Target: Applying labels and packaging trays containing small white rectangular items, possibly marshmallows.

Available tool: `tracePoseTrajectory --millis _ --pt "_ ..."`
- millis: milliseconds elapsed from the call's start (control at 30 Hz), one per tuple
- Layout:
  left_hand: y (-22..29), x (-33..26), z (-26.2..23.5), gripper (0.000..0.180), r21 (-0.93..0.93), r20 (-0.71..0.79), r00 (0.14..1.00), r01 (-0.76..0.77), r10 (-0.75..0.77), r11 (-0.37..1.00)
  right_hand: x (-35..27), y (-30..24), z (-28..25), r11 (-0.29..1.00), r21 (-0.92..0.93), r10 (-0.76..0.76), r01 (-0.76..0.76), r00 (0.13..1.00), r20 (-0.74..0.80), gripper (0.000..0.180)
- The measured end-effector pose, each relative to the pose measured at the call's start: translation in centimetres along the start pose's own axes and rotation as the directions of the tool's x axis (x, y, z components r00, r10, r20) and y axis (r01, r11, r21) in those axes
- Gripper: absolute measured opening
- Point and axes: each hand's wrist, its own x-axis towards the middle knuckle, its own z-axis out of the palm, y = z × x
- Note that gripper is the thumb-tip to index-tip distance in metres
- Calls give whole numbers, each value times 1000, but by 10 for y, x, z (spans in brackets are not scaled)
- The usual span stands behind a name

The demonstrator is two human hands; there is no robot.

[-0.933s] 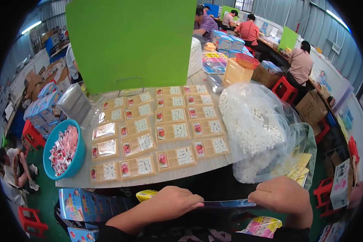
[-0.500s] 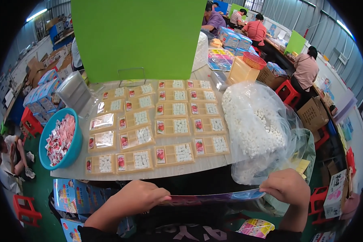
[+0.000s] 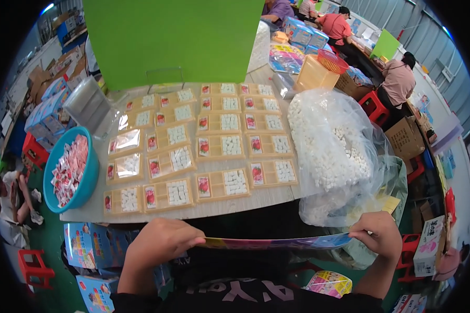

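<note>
Left hand (image 3: 163,241) and right hand (image 3: 379,233) each pinching one end of the printed sheet (image 3: 277,243), stretched between them. Reads as a sheet-handling step; next move calls for both pinches travelling together. Trays (image 3: 218,186) beyond my grip.

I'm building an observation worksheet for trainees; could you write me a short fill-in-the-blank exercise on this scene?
Of the left hand and right hand, the ____ one grips the blue end of the colourful sheet.
The round basin stands to the ____ of the trays.
The tall panel behind the trays is coloured ____.
Missing words: right; left; green.
</note>
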Motion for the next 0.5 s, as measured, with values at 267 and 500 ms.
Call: tracePoseTrajectory --millis 267,500 --pt "-10 3 11 14 -170 67 988 -127 140 977 -37 24 0 990 95 110 -105 993 -46 14" --pt "-23 -5 37 14 -212 105 990 -72 96 975 -45 33 24 979 91 186 -182 982 -44 9"
